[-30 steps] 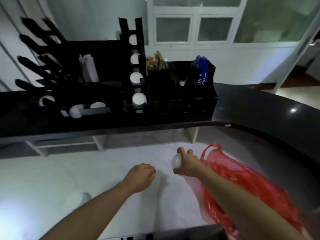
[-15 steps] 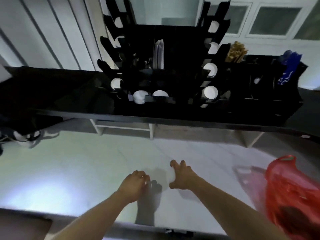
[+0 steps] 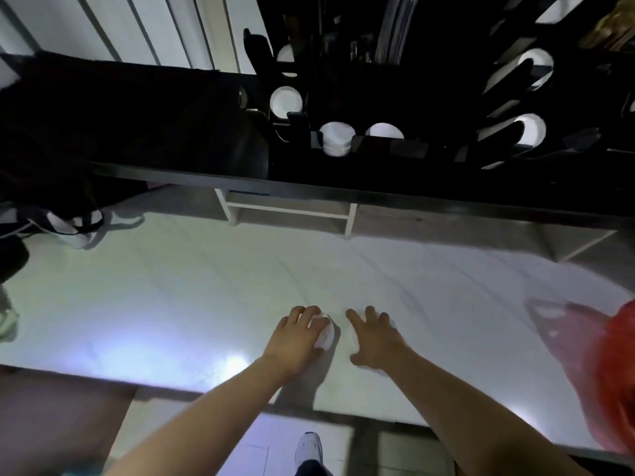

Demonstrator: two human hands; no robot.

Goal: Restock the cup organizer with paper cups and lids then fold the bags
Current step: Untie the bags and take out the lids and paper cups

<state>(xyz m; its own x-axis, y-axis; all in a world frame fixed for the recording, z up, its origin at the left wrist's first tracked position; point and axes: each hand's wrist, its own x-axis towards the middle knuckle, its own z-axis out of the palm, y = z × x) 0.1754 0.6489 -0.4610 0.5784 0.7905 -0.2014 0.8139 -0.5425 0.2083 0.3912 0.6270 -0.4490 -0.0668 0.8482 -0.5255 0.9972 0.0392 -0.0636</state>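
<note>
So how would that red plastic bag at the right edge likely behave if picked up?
The red bag looks thin and translucent, its pale edge letting the white counter show through, so it is probably very light. It lies slumped and shapeless, so it would likely flop, sag and slide easily if pulled.

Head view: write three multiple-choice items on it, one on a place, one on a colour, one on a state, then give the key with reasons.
1. Where is the plastic bag?
A. at the right edge of the white counter
B. on the black shelf
C. on the floor

2. What colour is the bag?
A. blue
B. red
C. green

3. What is the left hand doing?
A. hanging empty at the side
B. gripping the bag
C. closed over a small white object

Key:
1 A, the bag lies on the counter at the frame's right edge.
2 B, it is plainly red.
3 C, its fingers wrap the white object, while the right hand is spread flat beside it.
</note>
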